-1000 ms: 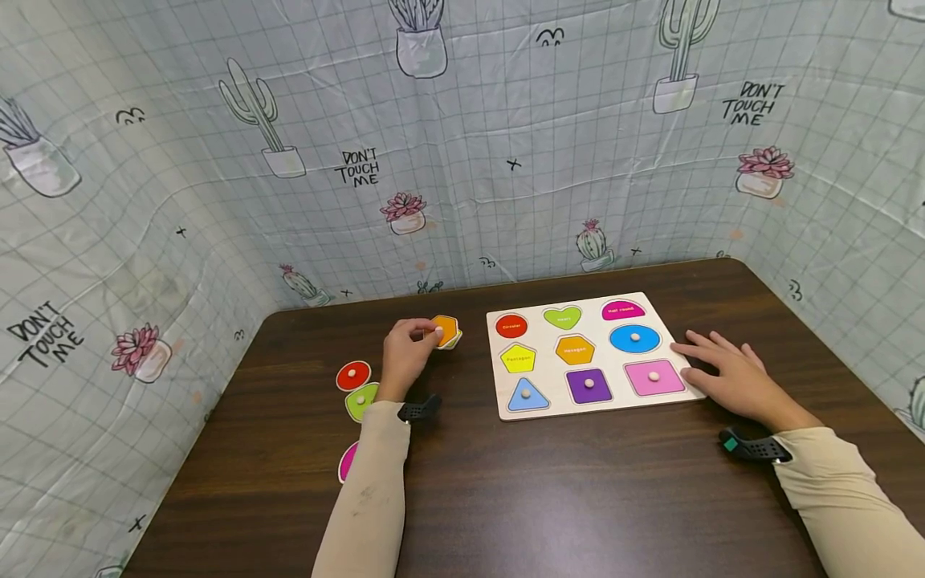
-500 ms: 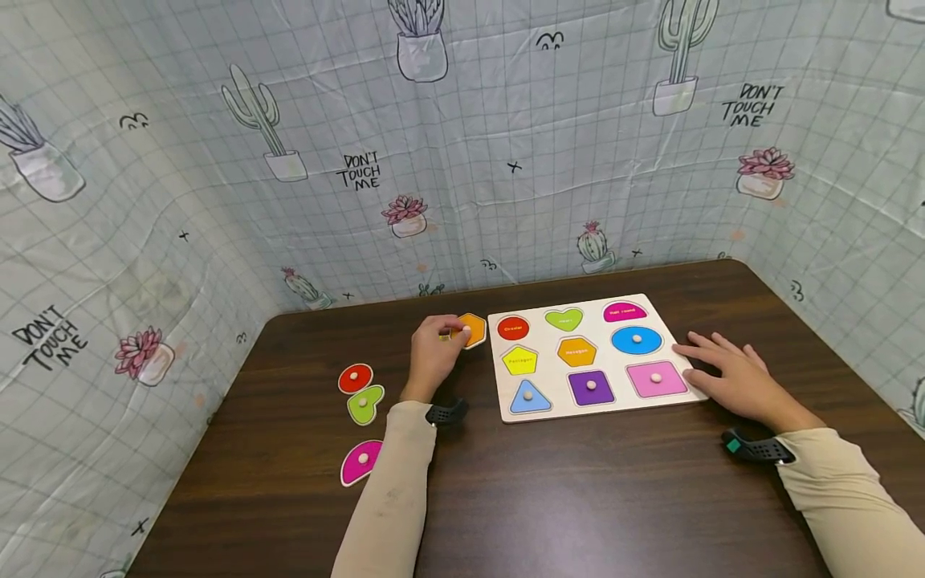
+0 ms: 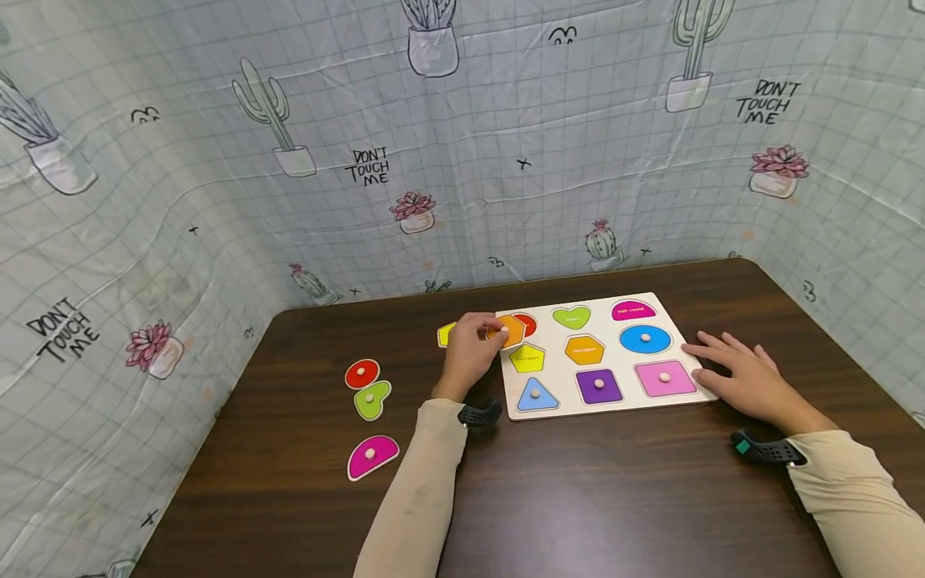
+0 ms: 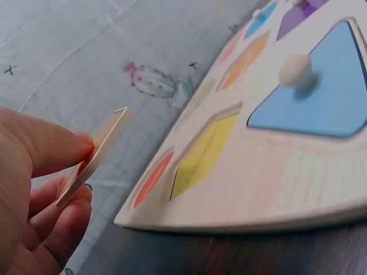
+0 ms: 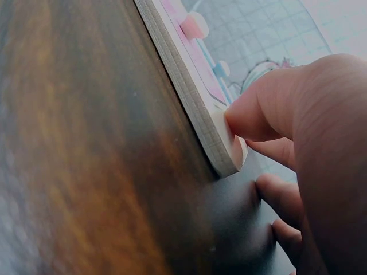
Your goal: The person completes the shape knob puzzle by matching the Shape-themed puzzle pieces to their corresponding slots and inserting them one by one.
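My left hand (image 3: 470, 353) pinches an orange hexagon puzzle piece (image 3: 515, 330) by its knob. Tilted in the left wrist view, the piece (image 4: 94, 163) is held clear of the puzzle board (image 3: 560, 368), and from the head it overlaps the board's red circle recess. Knobbed pieces sit in the board: a light blue triangle (image 3: 537, 401), purple square (image 3: 610, 391), pink rectangle (image 3: 679, 383) and blue oval (image 3: 636, 343). My right hand (image 3: 744, 381) lies with fingers spread at the board's right edge, its thumb (image 5: 252, 117) resting on the corner.
Left on the dark table (image 3: 289, 425) lie a red circle piece (image 3: 356, 377), a green heart piece (image 3: 374, 408) and a magenta half-round piece (image 3: 376, 464). A yellow piece (image 3: 444, 335) lies partly hidden behind my left hand. A patterned cloth (image 3: 477, 201) hangs around the table.
My left hand has carried the orange hexagon rightward from above the yellow piece to the board's left edge. The magenta piece has come fully into view. My right hand has stayed in place.
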`<state>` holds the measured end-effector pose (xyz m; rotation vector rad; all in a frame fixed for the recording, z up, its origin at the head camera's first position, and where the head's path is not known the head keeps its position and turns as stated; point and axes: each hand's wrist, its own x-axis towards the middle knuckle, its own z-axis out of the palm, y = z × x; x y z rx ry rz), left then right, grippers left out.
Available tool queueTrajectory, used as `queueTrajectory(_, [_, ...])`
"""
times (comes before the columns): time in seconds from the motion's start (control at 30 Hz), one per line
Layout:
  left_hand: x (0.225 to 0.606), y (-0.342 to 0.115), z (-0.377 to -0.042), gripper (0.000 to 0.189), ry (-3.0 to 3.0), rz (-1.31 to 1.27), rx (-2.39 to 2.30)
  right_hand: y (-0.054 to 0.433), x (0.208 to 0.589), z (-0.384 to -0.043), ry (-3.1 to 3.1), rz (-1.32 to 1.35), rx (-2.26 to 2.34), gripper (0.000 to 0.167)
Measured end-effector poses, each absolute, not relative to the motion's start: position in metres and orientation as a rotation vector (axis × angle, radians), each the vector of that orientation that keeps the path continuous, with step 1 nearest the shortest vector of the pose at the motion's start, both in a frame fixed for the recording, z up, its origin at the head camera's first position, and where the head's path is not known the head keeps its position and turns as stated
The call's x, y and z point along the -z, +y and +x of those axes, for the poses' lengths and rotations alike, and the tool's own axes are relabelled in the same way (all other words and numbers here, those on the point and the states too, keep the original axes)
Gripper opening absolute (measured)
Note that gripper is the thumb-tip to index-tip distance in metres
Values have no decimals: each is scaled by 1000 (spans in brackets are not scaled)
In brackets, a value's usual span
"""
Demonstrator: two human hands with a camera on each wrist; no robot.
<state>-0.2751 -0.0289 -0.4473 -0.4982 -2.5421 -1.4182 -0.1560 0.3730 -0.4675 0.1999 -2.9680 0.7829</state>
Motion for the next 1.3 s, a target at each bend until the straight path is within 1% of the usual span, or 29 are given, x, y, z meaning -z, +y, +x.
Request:
queueTrajectory(0.37, [445,-10,-268,13,-2531,-552,1487,374,468,-156,-2970,193,-782,50])
queueTrajectory(0.9, [443,12,-271,17,-2560,-522,1535,372,468,-157,-2959,207,-779,49])
queueTrajectory(1.1, [442,21,-270,17,-2616,-594,1511,373,467,-155,-2957,207,-783,49])
queueTrajectory(1.3, [439,29,-267,15,-2658,-613,1516,375,467,-155,-2950,226,-794,50])
